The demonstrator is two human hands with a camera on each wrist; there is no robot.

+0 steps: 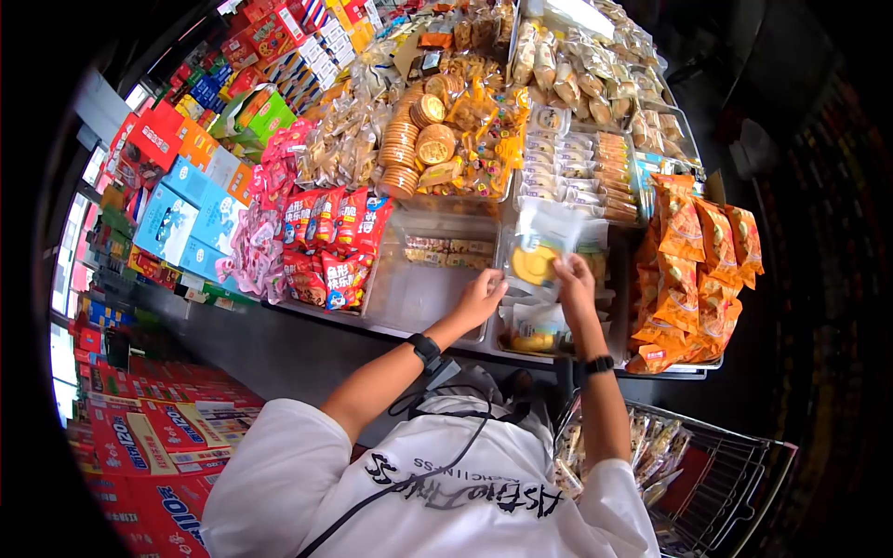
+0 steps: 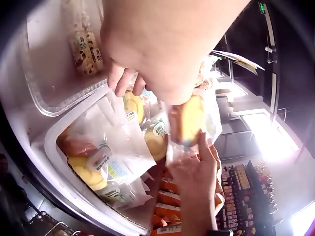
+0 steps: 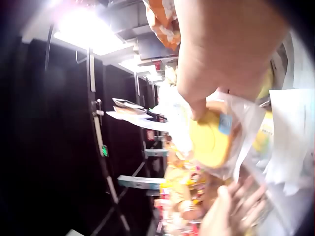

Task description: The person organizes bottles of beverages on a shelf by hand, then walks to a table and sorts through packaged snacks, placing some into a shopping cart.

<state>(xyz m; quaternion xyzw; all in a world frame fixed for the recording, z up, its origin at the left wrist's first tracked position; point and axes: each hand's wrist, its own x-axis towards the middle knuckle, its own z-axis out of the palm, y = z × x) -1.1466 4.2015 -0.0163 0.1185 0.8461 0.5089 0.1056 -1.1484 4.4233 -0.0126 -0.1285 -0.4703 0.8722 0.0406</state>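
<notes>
My right hand (image 1: 579, 279) pinches a clear packet (image 3: 214, 135) with a yellow cake inside, raised over a bin (image 2: 54, 142) of similar cake packets (image 2: 106, 157). In the left wrist view its thumb lies along the packet's edge. To the left of the packet, my left hand (image 1: 483, 294) hovers by the divider between two bins, its fingers loosely bent with nothing held. The right wrist view shows these left fingers (image 3: 246, 201) spread just below the packet. Part of the packet is blurred.
Left of the cake bin stands a clear bin (image 1: 391, 298) with a few wrapped bars (image 1: 449, 251) at its back. Red snack bags (image 1: 326, 223) and orange snack bags (image 1: 693, 270) flank these bins. A wire shopping cart (image 1: 735, 465) with packets stands at my right side.
</notes>
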